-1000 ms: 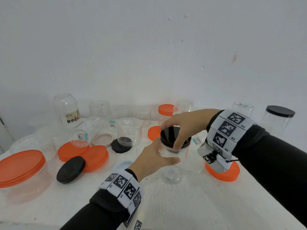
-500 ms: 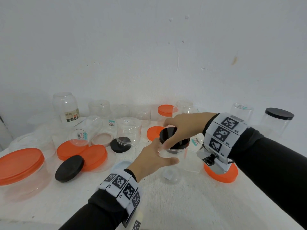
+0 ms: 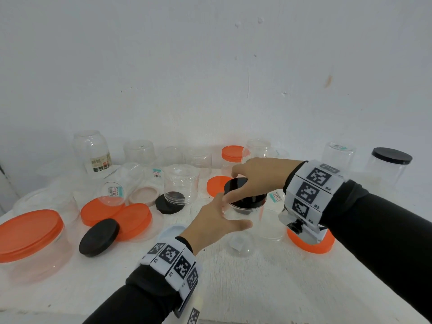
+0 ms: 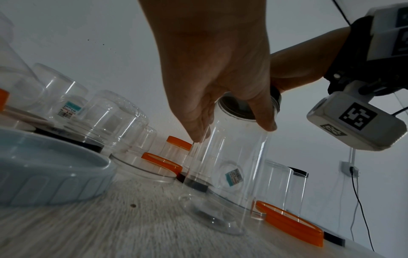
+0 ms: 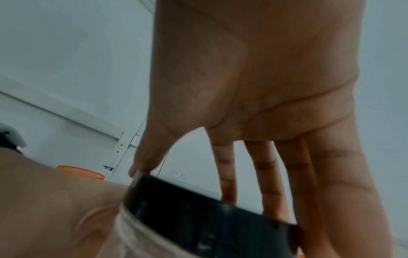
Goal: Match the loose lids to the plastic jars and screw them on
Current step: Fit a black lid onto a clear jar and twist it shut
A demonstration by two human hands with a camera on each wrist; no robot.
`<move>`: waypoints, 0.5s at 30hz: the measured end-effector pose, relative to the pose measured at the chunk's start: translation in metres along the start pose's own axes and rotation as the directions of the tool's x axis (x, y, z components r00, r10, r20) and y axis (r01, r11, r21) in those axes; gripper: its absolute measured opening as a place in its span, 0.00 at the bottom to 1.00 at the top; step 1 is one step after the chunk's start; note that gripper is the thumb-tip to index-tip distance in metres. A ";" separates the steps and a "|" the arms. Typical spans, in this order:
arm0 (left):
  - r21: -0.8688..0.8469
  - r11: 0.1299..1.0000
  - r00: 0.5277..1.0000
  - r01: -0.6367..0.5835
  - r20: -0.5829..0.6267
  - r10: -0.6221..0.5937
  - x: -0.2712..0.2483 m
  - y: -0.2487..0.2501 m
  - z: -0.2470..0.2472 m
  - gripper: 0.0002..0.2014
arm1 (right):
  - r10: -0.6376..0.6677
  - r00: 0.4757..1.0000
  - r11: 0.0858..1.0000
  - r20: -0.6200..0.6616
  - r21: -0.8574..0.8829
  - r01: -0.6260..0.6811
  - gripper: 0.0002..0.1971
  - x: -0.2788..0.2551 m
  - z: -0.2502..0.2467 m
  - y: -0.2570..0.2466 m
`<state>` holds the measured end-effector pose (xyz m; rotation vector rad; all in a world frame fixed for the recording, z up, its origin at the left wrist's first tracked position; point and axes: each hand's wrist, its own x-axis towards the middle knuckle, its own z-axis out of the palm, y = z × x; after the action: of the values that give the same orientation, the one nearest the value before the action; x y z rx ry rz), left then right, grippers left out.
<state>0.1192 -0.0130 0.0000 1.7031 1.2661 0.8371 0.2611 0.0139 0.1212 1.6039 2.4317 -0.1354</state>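
Observation:
A tall clear plastic jar (image 3: 243, 232) (image 4: 234, 157) stands upright on the white table (image 3: 268, 288) at the centre. My left hand (image 3: 219, 220) (image 4: 220, 97) grips its upper wall, thumb on the near side. A black lid (image 3: 243, 195) (image 5: 198, 213) sits on the jar's mouth. My right hand (image 3: 254, 181) (image 5: 253, 122) comes from the right and holds the lid's rim from above with thumb and fingers. Whether the lid sits square on the threads is hidden by the fingers.
Loose lids lie to the left: a black one (image 3: 99, 237), orange ones (image 3: 133, 222), a pink one (image 3: 144, 195). An orange lid (image 3: 311, 242) lies under my right wrist. Several clear jars stand along the wall; one with a black lid (image 3: 389, 169) is far right. A big orange-lidded tub (image 3: 30, 235) sits far left.
My right hand has turned on the black lid, its wrist swinging slightly down and back. The left hand and the jar have stayed in place.

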 end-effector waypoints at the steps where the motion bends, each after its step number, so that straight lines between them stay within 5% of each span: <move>1: -0.004 1.000 1.000 0.002 0.000 -0.002 0.000 0.000 0.000 0.39 | -0.013 0.999 0.999 0.038 0.035 0.012 0.41 -0.001 -0.002 0.002; 6: -0.036 0.999 1.000 0.000 -0.014 -0.001 0.001 -0.002 0.001 0.41 | -0.122 0.987 0.985 0.104 0.138 0.107 0.36 -0.006 -0.011 0.007; 15: -0.023 1.000 1.000 -0.008 0.000 0.008 0.003 -0.005 0.000 0.40 | 0.006 1.000 1.000 -0.023 -0.008 -0.006 0.39 0.001 0.001 -0.002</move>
<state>0.1182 -0.0092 -0.0049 1.6912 1.2455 0.8532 0.2593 0.0135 0.1201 1.6183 2.4409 -0.1065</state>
